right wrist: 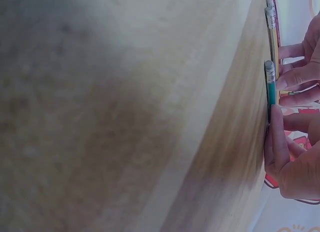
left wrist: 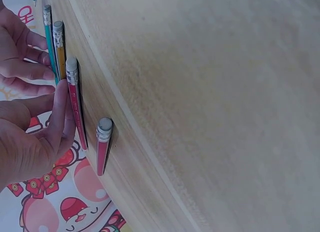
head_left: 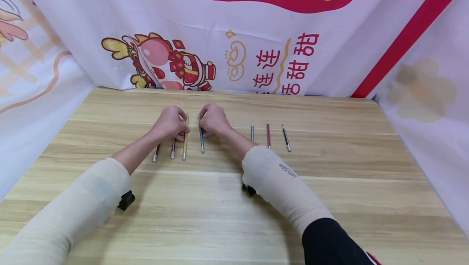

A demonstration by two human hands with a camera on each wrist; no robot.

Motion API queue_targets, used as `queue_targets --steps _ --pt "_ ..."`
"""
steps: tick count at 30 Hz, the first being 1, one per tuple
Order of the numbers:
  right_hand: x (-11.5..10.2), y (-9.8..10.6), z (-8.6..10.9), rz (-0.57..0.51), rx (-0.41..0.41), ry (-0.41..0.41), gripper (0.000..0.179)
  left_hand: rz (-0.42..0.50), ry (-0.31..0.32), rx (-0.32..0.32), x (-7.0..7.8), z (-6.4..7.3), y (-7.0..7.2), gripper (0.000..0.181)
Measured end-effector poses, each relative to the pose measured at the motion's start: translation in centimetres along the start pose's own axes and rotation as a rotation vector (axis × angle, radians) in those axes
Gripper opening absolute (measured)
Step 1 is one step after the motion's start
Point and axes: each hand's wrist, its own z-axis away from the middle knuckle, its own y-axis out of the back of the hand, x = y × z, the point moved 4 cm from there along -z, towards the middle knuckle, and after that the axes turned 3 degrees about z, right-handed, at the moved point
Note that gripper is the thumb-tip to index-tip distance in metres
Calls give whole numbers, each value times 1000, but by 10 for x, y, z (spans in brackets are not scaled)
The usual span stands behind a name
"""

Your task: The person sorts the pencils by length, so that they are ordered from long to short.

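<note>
My left hand (head_left: 170, 122) pinches a yellow pencil (head_left: 185, 149) lying on the wooden table, its eraser end towards me. Just to the right, my right hand (head_left: 215, 119) holds a blue-green pencil (head_left: 202, 141) between thumb and fingers, roughly parallel to the yellow one. Under and beside the left hand lie a dark red pencil (head_left: 173, 151) and another red pencil (head_left: 156, 153), partly covered by that hand. The left wrist view shows the red pencil (left wrist: 76, 104) close against the left fingers. In the right wrist view the right fingers meet the green pencil (right wrist: 271, 89).
Right of my right forearm lie a blue pencil (head_left: 252, 130), a red pencil (head_left: 268, 134) and a black pencil (head_left: 286, 138), spaced apart. A printed cloth (head_left: 234, 16) hangs along the table's (head_left: 220, 216) far edge, with more cloth at both sides.
</note>
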Motion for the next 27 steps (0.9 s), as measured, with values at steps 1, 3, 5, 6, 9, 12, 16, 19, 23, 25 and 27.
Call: queue_targets --steps 1,3,5,6,9,12,16,19,23,25,27 --pt "0 0 0 1 -2 -1 23 -3 3 -2 0 0 0 44" --pt "0 0 1 1 -2 1 24 -3 8 -4 0 0 0 45" --pt "0 0 1 1 -4 -2 23 -4 11 -4 0 0 0 45" --pt "0 0 1 1 -4 -1 23 -5 14 -4 0 0 0 46" --pt "1 0 1 -4 -3 3 23 -7 21 -3 0 1 1 46" --pt "1 -1 2 -4 2 9 23 -2 25 -4 0 1 1 46" --pt "0 -2 2 15 11 23 20 11 29 -13 0 1 1 44" --pt "-1 -2 2 34 20 37 17 19 32 -19 0 2 2 43" --pt "-3 -2 2 42 22 38 16 24 37 -27 0 1 2 45" --pt "-3 -2 2 38 20 34 16 25 38 -29 0 1 2 45" --pt "-3 -2 3 28 16 33 16 24 33 -26 0 0 2 46"
